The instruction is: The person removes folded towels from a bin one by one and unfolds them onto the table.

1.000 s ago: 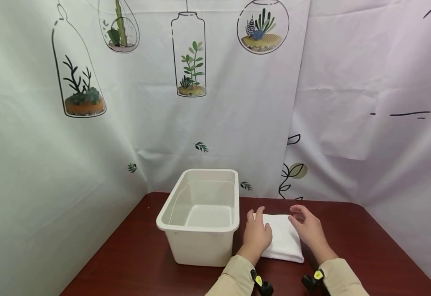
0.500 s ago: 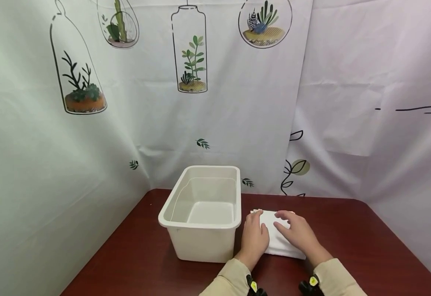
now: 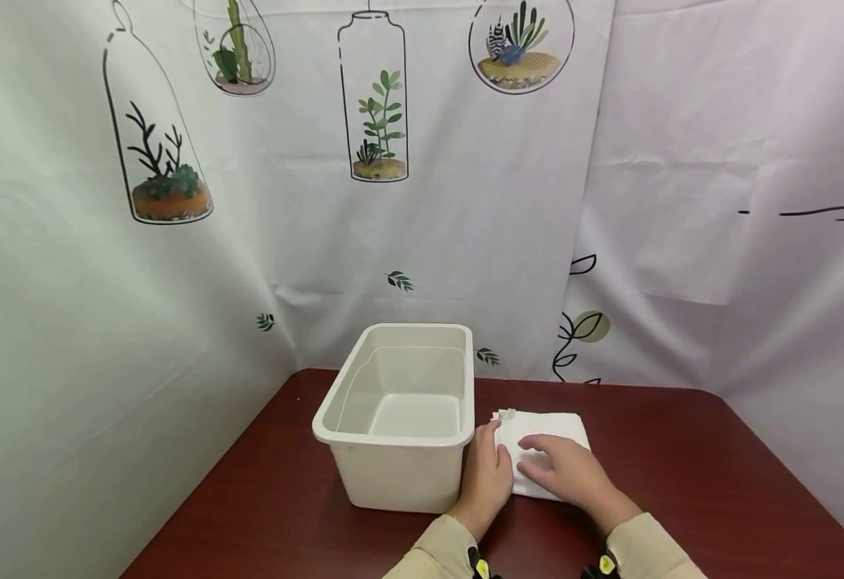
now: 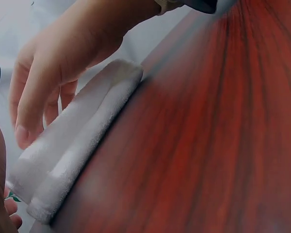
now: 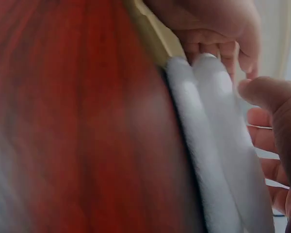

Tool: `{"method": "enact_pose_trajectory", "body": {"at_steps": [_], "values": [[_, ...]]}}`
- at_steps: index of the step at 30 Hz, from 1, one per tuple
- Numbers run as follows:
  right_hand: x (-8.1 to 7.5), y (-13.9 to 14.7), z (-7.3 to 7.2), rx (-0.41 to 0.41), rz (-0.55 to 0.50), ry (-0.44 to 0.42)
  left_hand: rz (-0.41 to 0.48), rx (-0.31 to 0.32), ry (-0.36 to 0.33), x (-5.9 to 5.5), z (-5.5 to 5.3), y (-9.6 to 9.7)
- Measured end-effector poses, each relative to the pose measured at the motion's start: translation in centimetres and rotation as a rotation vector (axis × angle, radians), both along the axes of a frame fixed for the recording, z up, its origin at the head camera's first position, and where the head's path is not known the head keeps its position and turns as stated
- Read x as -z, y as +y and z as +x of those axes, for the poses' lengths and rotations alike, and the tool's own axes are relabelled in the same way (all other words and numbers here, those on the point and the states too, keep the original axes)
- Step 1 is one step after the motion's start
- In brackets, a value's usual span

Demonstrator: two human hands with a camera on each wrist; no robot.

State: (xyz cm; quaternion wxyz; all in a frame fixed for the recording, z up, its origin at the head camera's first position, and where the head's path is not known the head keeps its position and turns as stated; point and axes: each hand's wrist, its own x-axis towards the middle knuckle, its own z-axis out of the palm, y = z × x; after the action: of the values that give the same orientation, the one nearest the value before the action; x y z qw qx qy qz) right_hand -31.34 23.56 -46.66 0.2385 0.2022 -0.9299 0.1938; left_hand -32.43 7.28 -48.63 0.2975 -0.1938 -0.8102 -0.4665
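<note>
A folded white towel (image 3: 555,426) lies flat on the table, its thick fuzzy layers showing side-on in the left wrist view. Along its left edge my left hand (image 3: 487,476) rests with extended, slightly bent fingers, in the narrow space beside the bin. My right hand (image 3: 565,470) is over the towel's near right part, fingers loosely bent and thumb apart, pointing left. The right wrist view has the right hand's fingers (image 5: 264,131) along the towel's top face, with the left hand (image 5: 218,24) at its far end. Neither hand has its fingers closed round the towel.
A deep off-white plastic bin (image 3: 393,440) stands open-topped just left of the left hand, with nothing inside it. The dark red wooden table (image 3: 697,474) ends at a white fabric backdrop (image 3: 465,233) printed with plants in jars.
The right hand has moved left and nearer, from the towel's right edge to over it. The left hand has shifted slightly left and down to the towel's left edge, close to the bin.
</note>
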Motion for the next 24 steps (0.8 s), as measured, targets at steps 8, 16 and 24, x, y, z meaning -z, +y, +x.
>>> {"method": "enact_pose_trajectory", "body": {"at_steps": [8, 16, 24], "values": [[0.1, -1.4, 0.2, -0.003, 0.124, 0.007, 0.022, 0.036, 0.026, 0.5, 0.2, -0.5], [0.3, -1.5, 0.0, -0.019, 0.175, 0.009, 0.0, 0.074, -0.046, 0.4, 0.2, -0.6], [0.4, -1.1, -0.6, 0.131, -0.169, -0.087, 0.008, 0.097, -0.05, 0.6, 0.0, -0.6]]}}
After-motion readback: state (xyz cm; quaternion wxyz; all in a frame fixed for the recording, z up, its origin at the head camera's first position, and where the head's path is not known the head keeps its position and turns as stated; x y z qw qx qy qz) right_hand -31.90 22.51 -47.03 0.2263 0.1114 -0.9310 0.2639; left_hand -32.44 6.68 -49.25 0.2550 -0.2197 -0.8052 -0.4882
